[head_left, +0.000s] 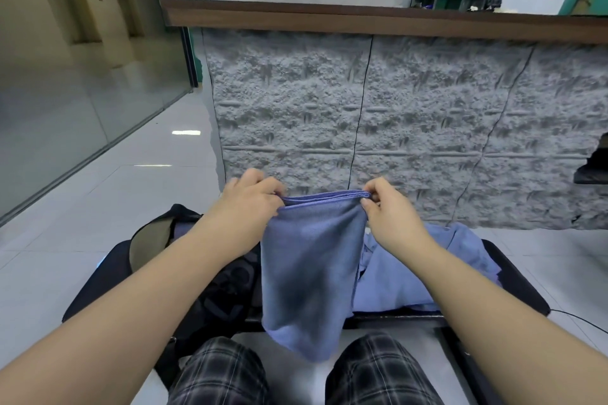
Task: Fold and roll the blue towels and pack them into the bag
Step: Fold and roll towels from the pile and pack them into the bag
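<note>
**One head-worn view, looking forward and down**

The head camera is looking down over the person's forearms and plaid-clad knees (306, 375), sitting close above the lap, and facing a grey textured counter front (362, 115) near ahead; its wide lens is bending the edges.

Soft, even indoor light; ceiling lamps glare on the glossy floor tiles (184, 132) at middle left. Wide-angle bending warps the frame's edges, and the lower corners blur.
</note>
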Available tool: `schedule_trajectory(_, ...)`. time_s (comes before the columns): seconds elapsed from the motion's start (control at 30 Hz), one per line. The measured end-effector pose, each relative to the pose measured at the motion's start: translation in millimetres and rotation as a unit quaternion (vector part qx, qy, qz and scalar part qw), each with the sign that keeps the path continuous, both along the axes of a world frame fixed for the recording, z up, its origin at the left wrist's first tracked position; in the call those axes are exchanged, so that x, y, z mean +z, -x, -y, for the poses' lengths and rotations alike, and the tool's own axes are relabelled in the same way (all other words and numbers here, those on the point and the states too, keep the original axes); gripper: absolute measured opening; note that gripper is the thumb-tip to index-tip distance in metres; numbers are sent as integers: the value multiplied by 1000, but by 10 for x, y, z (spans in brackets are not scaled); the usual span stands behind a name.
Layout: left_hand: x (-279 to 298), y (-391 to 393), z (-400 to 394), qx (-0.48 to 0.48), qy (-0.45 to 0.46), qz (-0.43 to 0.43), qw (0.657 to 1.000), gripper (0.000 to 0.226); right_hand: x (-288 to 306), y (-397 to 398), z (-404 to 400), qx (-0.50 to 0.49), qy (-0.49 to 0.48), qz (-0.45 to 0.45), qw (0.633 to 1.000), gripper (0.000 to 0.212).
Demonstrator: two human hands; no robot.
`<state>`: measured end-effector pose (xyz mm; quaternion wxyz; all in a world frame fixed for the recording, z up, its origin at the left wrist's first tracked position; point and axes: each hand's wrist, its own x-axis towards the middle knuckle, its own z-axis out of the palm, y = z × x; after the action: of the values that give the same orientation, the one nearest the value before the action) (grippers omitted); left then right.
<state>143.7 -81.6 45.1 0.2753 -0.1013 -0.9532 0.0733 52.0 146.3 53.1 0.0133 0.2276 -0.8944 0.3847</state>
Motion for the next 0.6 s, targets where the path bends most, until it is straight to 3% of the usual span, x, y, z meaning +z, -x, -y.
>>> schedule_trajectory(0.03, -10, -39, 30, 36, 9, -1, 999, 7, -31, 8, -3, -3, 3, 1, 1000, 3)
schedule_trajectory(0.13, -49, -61, 55, 81, 37, 10, 996, 41, -116, 5, 8, 10, -1, 7, 1000, 4)
schedule_trajectory(0.2, -86, -70, 98, 98, 20, 105, 989, 38, -172, -7, 19, 22, -22, 12, 999, 3)
schedule_trajectory(0.3, -100, -87, 142, 70, -110, 221, 966, 26, -239, 20, 21, 27, -36, 20, 999, 2)
schedule_trajectory(0.43, -174, -164, 190, 29, -315, 221, 922, 3, -342, 87, -9, 47, -44, 69, 996, 3)
schedule_trajectory(0.53, -294, -161, 201, 14, -463, 215, 860, 21, -477, 146, -15, 57, -26, 103, 993, 7)
schedule_trajectory(0.6, -374, -102, 225, 11, -503, 206, 839, 24, -570, 208, 9, 53, -5, 120, 991, 11)
